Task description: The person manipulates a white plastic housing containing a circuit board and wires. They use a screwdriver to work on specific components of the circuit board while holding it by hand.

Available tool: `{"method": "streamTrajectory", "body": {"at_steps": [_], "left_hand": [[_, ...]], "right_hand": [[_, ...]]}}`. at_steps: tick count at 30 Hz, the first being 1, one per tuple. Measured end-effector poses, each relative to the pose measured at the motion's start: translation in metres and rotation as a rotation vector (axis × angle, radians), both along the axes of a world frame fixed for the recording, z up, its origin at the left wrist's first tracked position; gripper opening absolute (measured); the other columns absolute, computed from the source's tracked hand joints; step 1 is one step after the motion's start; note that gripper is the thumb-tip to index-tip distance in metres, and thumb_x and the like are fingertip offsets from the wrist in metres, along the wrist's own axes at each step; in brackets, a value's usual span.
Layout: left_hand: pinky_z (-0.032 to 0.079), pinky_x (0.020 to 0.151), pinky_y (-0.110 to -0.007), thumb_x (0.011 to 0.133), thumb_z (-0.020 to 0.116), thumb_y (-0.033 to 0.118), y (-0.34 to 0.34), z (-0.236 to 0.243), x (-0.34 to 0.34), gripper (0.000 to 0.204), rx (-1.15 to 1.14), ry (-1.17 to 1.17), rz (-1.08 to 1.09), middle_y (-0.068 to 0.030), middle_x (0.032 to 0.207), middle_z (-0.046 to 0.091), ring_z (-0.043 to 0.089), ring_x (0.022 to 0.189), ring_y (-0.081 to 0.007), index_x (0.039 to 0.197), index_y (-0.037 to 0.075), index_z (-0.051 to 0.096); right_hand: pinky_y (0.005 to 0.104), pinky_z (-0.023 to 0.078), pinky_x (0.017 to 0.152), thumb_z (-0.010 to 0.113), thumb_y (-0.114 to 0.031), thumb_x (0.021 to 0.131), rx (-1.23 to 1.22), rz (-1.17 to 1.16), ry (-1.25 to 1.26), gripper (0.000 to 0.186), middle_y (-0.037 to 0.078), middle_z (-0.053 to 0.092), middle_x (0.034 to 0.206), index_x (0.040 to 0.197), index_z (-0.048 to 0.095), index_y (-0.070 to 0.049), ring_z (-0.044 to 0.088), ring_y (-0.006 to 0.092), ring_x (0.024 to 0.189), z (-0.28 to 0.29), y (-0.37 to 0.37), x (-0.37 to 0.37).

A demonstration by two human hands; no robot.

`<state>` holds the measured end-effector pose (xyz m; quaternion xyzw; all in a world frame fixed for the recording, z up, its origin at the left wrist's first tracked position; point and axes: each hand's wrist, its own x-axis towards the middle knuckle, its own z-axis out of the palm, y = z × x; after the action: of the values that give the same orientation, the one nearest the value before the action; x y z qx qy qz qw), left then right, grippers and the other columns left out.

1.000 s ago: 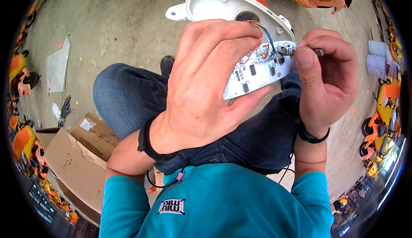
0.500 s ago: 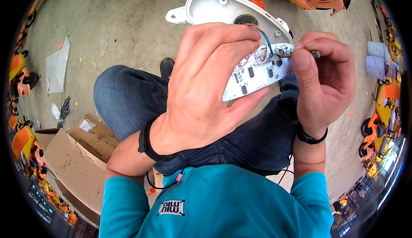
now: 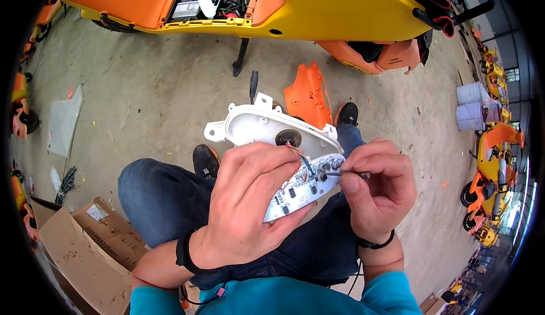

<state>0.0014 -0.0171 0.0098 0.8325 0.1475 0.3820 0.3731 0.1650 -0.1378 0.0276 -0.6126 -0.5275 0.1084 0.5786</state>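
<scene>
My left hand (image 3: 244,201) grips a white circuit board (image 3: 306,193) with small black chips, fingers over its far edge and thumb beneath. My right hand (image 3: 380,187) pinches a slim metal tool (image 3: 363,174), like a small screwdriver; its thin tip reaches the board's right part. Thin coloured wires (image 3: 306,164) run from the board to a dark round opening (image 3: 288,137) in a white plastic housing (image 3: 244,127). This shell lies open just beyond the board, its near side hidden by my left fingers. A black cable plug (image 3: 254,82) sticks up behind it.
Ahead, a yellow and orange scooter (image 3: 335,8) stands with its wiring bay exposed. An orange plastic panel (image 3: 309,94) lies on the concrete floor beyond the housing. To my left are an open cardboard box (image 3: 85,252) and a pale flat sheet (image 3: 64,121). White buckets (image 3: 469,116) stand far right.
The view has tilted up, bringing the scooter and orange panel into sight; hands, board and housing appear lower. Both hands keep their holds, with the tool's tip still at the board.
</scene>
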Motion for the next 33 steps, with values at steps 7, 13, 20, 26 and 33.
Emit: {"method": "streamTrajectory", "body": {"at_steps": [7, 13, 20, 26, 33], "left_hand": [[0.052, 0.088, -0.041, 0.059, 0.092, 0.006, 0.0004, 0.0000, -0.0005, 0.054, -0.002, 0.005, -0.006, -0.0175, 0.115, 0.070, 0.063, 0.102, -0.0340, 0.106, -0.004, 0.067], [0.051, 0.090, -0.042, 0.059, 0.091, 0.006, 0.0007, 0.0002, -0.0015, 0.055, 0.010, 0.003, -0.009, -0.0173, 0.114, 0.069, 0.063, 0.103, -0.0343, 0.107, -0.004, 0.066], [0.051, 0.091, -0.043, 0.060, 0.091, 0.007, 0.0003, -0.0024, -0.0007, 0.055, 0.018, -0.005, -0.012, -0.0176, 0.115, 0.069, 0.063, 0.104, -0.0345, 0.108, -0.004, 0.066], [0.051, 0.091, -0.043, 0.061, 0.091, 0.008, 0.0007, -0.0028, -0.0007, 0.055, 0.026, -0.011, -0.014, -0.0179, 0.115, 0.069, 0.063, 0.104, -0.0345, 0.108, -0.004, 0.066], [0.051, 0.092, -0.043, 0.060, 0.092, 0.007, 0.0004, -0.0030, 0.0000, 0.056, 0.027, -0.016, -0.011, -0.0174, 0.114, 0.069, 0.064, 0.105, -0.0342, 0.108, -0.004, 0.066]], "right_hand": [[0.0263, 0.049, 0.070, 0.081, 0.004, 0.082, -0.034, -0.028, -0.022, 0.030, 0.015, 0.070, 0.098, 0.104, 0.061, 0.001, 0.061, 0.0161, 0.080, -0.0001, -0.0006, 0.0013], [0.0260, 0.049, 0.068, 0.082, 0.003, 0.083, -0.027, -0.011, -0.011, 0.030, 0.014, 0.070, 0.098, 0.105, 0.062, 0.000, 0.060, 0.0160, 0.080, -0.0001, 0.0011, -0.0020], [0.0258, 0.049, 0.068, 0.081, 0.002, 0.083, 0.002, 0.002, -0.008, 0.029, 0.014, 0.069, 0.098, 0.105, 0.062, 0.001, 0.060, 0.0158, 0.080, -0.0044, 0.0010, -0.0011], [0.0256, 0.049, 0.069, 0.081, 0.002, 0.084, 0.001, -0.016, 0.006, 0.027, 0.014, 0.068, 0.099, 0.104, 0.062, 0.001, 0.060, 0.0155, 0.081, -0.0032, 0.0003, -0.0003], [0.0255, 0.048, 0.069, 0.081, 0.001, 0.085, 0.006, -0.030, 0.024, 0.027, 0.014, 0.068, 0.099, 0.104, 0.062, 0.000, 0.058, 0.0145, 0.081, -0.0046, 0.0005, -0.0003]]}}
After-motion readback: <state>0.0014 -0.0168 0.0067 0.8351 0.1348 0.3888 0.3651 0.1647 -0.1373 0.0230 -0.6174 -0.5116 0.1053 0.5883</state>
